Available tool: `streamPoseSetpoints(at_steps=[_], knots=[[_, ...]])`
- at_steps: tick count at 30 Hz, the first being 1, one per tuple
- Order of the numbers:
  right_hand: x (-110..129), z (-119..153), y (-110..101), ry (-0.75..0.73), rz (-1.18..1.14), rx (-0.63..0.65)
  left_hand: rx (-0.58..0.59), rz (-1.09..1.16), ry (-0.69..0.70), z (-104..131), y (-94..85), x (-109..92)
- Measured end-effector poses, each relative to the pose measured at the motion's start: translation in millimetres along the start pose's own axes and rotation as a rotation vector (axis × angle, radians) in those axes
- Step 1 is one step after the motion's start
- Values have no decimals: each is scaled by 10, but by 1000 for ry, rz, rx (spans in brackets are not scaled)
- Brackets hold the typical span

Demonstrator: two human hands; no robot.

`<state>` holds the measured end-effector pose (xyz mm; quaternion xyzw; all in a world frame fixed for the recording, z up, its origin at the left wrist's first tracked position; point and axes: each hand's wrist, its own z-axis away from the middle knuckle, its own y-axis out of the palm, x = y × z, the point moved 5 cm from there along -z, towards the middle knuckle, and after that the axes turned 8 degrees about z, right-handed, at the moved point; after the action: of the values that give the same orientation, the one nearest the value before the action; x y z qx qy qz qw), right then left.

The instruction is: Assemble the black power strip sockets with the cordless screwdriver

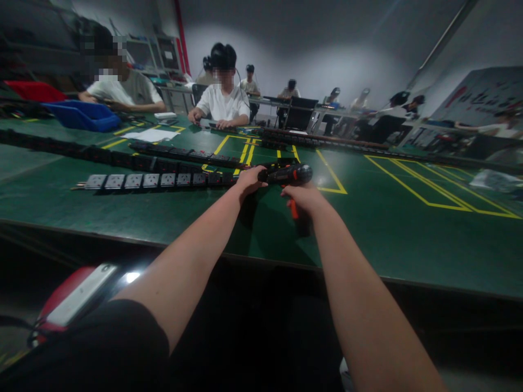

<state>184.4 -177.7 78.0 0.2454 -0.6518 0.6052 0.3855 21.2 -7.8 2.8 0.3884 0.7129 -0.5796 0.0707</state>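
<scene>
two bare arms reach over the green table [388, 239] to a drill [291, 174], black with orange parts, that lies level above the near half of the table, its rounded back end to the right. the right hand [304, 198] is clamped on the drill's grip, fingers curled round it below the body. the left hand [250, 181] is at the drill's front end, over the right end of a socket strip [151, 180]; whether its fingers are closed on the strip or on the drill, i cannot tell.

the strip lies flat, running left from the left hand, its sockets face up, pale at the far left and darker near the hand. just behind it lie a long dark strip [61, 146] and a shorter one [183, 153]. yellow tape [447, 207] marks boxes on the table. farther back are a paper [151, 135], a blue bin [84, 115] beside a red bin [35, 91], and a seated co-worker [229, 100] in white.
</scene>
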Motion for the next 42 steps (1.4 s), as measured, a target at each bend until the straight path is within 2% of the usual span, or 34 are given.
streamPoseSetpoints(at_steps=[11,17,25,36,42], knots=[[-17,-16,28,0,-2,16,7,4,-29,19,-16,-37],[-2,0,17,-38,14,23,0,4,-1,12,-14,-26],[-5,20,-18,6,-14,9,7,-2,-9,8,-14,-12],[-13,0,42,-20,13,11,-21,9,45,-11,15,21],[-11,11,41,-37,11,22,-21,14,26,-7,8,13]])
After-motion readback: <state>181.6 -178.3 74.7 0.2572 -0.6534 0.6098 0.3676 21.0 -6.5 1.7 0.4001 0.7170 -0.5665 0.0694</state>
